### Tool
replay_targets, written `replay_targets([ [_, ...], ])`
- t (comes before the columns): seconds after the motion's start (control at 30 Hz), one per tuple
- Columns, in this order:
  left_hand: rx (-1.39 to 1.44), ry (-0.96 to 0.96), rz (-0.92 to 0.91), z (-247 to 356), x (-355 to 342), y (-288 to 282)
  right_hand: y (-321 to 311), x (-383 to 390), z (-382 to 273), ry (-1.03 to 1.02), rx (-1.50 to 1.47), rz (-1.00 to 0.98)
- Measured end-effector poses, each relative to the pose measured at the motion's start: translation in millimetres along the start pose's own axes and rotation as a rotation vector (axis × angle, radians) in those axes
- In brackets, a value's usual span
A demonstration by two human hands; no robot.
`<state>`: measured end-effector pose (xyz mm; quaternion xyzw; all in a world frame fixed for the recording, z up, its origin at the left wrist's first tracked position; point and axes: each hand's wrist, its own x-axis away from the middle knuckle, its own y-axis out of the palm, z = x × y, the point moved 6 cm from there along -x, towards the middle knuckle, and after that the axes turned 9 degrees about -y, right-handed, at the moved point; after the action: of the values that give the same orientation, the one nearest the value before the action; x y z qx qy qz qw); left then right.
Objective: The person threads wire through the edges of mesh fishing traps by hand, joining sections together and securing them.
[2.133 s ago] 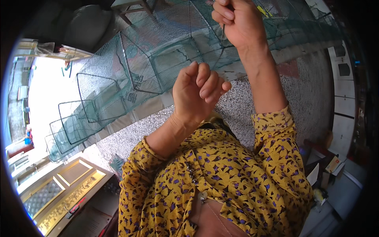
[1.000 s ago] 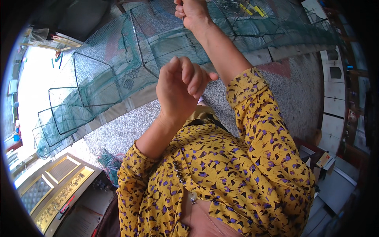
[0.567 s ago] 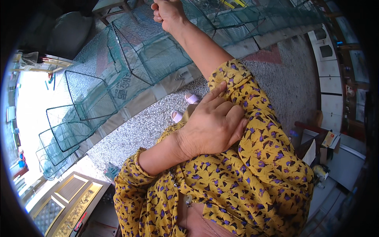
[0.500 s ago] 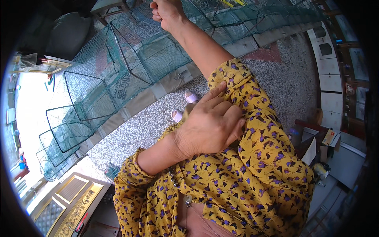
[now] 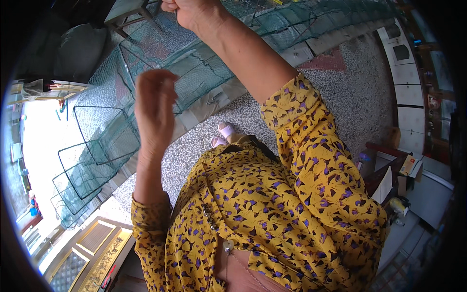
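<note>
My left hand [image 5: 154,104] has swung upper left; I can't tell either grip. Likely I'm working the net trap [image 5: 206,68]; go steady next.

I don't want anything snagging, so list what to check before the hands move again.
1. Left hand empty: cannot tell, it is blurred.
2. Right hand fully in view: not ok, the picture's top edge cuts it off.
3. Left hand clear of the net: cannot tell, they overlap in this view.
4. Sleeves back from both wrists: ok.
5. Slippers off the net: ok, on speckled floor.
</note>
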<state>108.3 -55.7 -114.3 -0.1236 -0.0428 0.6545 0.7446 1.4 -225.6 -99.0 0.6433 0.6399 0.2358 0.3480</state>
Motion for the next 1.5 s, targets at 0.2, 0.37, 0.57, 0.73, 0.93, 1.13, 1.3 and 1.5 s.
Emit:
replay_targets([
  [0.2,-0.163,-0.041,-0.126,-28,-41,-4,43,9,-30,-0.066,-0.143,-0.133],
  [0.37,-0.224,-0.065,-0.329,-35,-42,-14,57,3,-64,-0.172,-0.124,-0.208],
  [0.57,-0.249,-0.089,-0.314,-35,-51,-5,58,7,-94,-0.188,-0.172,-0.202],
  [0.73,-0.417,0.053,-0.435,-31,-46,16,54,17,-124,-0.306,-0.135,-0.221],
  [0.93,-0.063,-0.013,-0.413,-41,-62,-17,53,51,-155,-0.493,0.09,-0.455],
  [1.13,0.18,-0.254,-0.464,-45,-74,-7,-1,97,-144,-0.715,0.883,-0.643],
  [1.3,0.249,-0.321,-0.503,-41,-82,2,-38,158,-94,-0.432,1.41,-0.537],
  [1.5,0.126,-0.255,-0.607,-42,-90,22,-85,174,-55,-0.312,1.412,-0.275],
])
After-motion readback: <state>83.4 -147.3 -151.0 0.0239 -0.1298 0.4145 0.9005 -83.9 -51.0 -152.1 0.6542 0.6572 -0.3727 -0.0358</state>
